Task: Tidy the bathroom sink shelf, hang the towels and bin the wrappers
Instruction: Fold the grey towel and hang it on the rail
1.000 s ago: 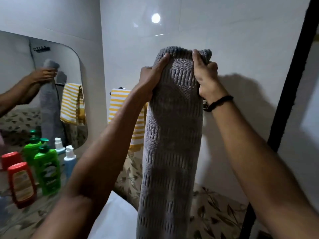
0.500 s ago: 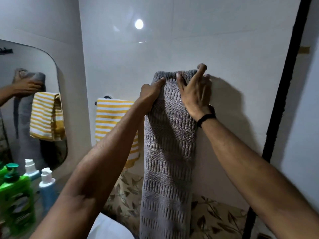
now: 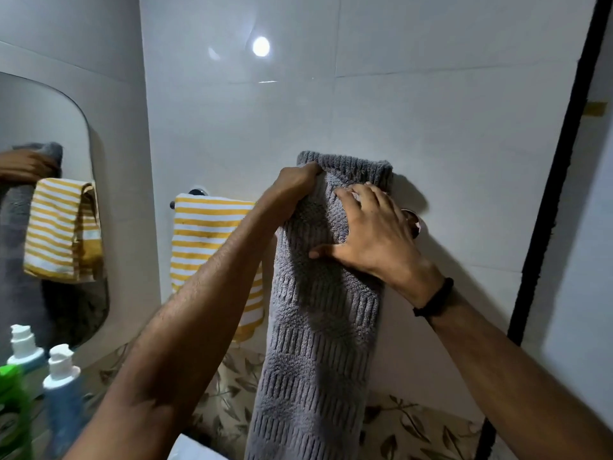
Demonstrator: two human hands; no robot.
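Observation:
A long grey ribbed towel (image 3: 318,343) hangs down the white wall, folded over the towel rail, whose chrome end (image 3: 414,224) shows at its right. My left hand (image 3: 292,187) pinches the towel's upper left corner. My right hand (image 3: 368,234) lies flat on the towel's front with fingers spread, pressing it near the top. A yellow-and-white striped towel (image 3: 205,240) hangs on the same rail to the left; the rail's left mount (image 3: 197,192) peeks out above it.
A mirror (image 3: 49,210) on the left wall reflects both towels and a hand. Below it stand a blue bottle with a white cap (image 3: 61,390), a second white-capped bottle (image 3: 23,346) and a green bottle (image 3: 11,410). A black vertical frame (image 3: 547,207) runs down the right. Leaf-patterned tiles line the lower wall.
The grey towel has come down from held high to lying over the rail. My right hand let go of its top edge and now lies flat on its front.

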